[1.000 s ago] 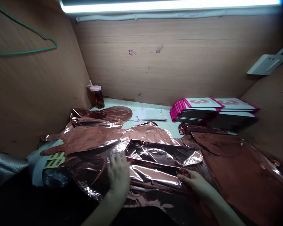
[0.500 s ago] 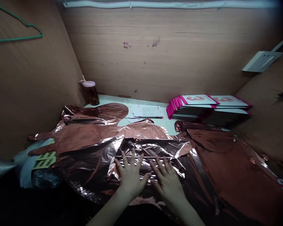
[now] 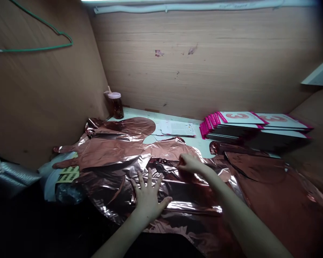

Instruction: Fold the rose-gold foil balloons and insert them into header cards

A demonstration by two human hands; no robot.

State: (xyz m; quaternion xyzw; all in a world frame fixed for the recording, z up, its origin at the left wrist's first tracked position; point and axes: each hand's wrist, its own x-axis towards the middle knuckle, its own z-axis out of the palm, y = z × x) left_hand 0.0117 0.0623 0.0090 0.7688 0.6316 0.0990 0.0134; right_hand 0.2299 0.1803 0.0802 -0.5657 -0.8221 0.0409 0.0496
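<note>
Under my left hand (image 3: 148, 200) lies a partly folded, shiny rose-gold foil balloon (image 3: 193, 195). That hand is flat on it with the fingers spread. My right hand (image 3: 190, 163) is at the far edge of the folded part, its fingers curled closed on the foil; the fingertips are partly hidden. More flat, uninflated rose-gold foil (image 3: 110, 150) spreads out to the left and behind. Another flat foil balloon (image 3: 274, 200) covers the right side, near my right forearm.
Stacked white and pink packets (image 3: 237, 117) printed with a 3 stand at the back right. Papers (image 3: 177, 128) lie at the back middle, and a lidded cup (image 3: 116, 105) stands in the left corner. A plastic bag (image 3: 51, 182) is at the left edge. Wooden panels (image 3: 193, 79) enclose the table.
My right hand has gone from lying spread beside the left one to the far edge of the fold, and its fingers have closed. My left hand stays flat. The view has shifted slightly.
</note>
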